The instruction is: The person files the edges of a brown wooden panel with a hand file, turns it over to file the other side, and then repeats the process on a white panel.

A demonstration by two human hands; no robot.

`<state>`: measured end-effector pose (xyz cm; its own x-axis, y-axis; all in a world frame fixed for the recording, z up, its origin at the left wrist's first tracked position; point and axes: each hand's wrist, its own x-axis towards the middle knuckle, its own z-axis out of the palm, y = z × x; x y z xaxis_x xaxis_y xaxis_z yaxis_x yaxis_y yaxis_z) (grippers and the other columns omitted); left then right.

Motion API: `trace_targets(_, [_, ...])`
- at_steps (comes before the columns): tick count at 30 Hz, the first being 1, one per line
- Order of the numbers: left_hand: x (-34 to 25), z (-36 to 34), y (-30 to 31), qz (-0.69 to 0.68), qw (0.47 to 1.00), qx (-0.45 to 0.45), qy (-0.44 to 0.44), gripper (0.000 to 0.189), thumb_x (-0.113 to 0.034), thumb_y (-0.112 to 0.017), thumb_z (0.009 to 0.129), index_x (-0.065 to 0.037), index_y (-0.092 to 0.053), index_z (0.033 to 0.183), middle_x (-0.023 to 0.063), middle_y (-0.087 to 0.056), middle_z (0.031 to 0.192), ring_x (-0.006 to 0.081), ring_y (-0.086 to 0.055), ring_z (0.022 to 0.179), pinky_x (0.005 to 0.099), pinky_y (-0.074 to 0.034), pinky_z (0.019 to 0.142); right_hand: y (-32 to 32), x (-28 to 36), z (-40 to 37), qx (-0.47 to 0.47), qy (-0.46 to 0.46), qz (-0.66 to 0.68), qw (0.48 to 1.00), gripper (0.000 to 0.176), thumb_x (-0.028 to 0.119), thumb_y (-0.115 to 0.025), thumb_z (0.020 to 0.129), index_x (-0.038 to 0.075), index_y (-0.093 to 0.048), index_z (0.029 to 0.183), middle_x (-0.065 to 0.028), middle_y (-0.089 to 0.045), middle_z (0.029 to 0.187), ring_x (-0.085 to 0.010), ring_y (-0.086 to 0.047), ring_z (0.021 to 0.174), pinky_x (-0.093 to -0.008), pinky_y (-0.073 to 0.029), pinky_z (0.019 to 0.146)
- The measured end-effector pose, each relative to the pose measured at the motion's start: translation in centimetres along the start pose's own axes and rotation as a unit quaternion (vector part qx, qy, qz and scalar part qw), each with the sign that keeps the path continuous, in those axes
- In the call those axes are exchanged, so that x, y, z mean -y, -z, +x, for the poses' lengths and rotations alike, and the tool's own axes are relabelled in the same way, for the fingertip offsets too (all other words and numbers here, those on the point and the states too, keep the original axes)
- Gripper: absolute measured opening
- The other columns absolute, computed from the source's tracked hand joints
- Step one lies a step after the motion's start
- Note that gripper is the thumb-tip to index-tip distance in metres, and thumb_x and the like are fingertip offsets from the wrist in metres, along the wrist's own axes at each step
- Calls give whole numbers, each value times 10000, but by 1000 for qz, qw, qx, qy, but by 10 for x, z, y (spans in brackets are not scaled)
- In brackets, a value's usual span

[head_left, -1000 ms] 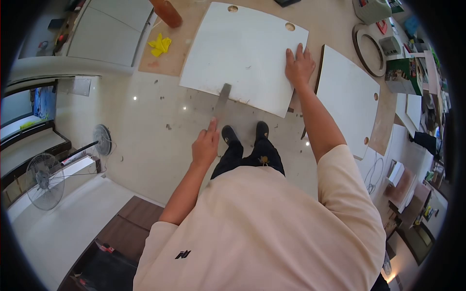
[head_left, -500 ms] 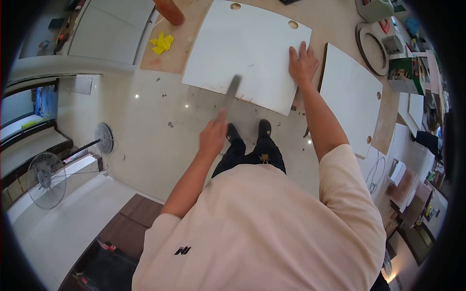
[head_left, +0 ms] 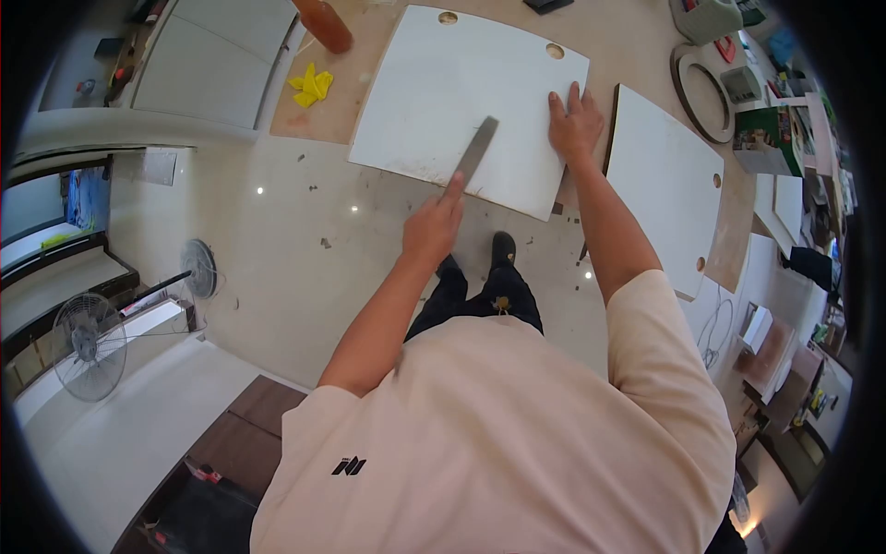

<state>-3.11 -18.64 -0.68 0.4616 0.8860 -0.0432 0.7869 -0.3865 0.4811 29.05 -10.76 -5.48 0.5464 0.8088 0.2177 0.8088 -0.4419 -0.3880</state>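
Observation:
My left hand is closed around the near end of a long, flat grey file, index finger stretched along it. The file slants across the front edge of a white panel, its far end over the panel's face. Brownish dust and chips lie along that edge. My right hand rests flat on the panel's right side, fingers spread and holding nothing. Two round holes are cut near the panel's far edge.
A second white panel lies to the right on the workbench. Yellow crumpled item and orange-red bottle are at the left. A ring-shaped piece sits at the right. Fans stand at the far left; scraps dot the floor.
My left hand and the file have moved right and forward along the front edge, and the file reaches further over the panel. My right hand stays in place.

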Motion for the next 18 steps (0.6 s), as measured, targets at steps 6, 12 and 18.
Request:
trace_targets(6, [28, -56, 34, -38, 998, 10, 56, 546, -281, -556, 1010, -325, -387, 1527, 149, -637, 884, 378, -647, 752, 481, -542, 661, 0, 1, -1, -6, -12, 15, 1000, 668, 518, -500, 988, 64, -476, 1479, -217, -421, 1524, -353, -337, 1446, -550, -165, 1187])
trace_targets(12, [6, -10, 2, -4, 1000, 3, 7, 550, -269, -583, 995, -318, -417, 1517, 145, -629, 867, 362, -645, 732, 460, -552, 640, 0, 1, -1, -9, -5, 18, 1000, 672, 519, -511, 982, 51, -491, 1464, -222, -435, 1513, -356, -345, 1441, -553, -173, 1180])
trace_targets(18, [41, -55, 18, -32, 998, -20, 55, 538, -305, -559, 1002, -318, -411, 1519, 146, -621, 851, 374, -642, 736, 489, -542, 671, -1, 0, 0, -19, 3, 9, 1000, 660, 501, -524, 979, 43, -499, 1453, -224, -442, 1505, -364, -374, 1417, -557, -210, 1156])
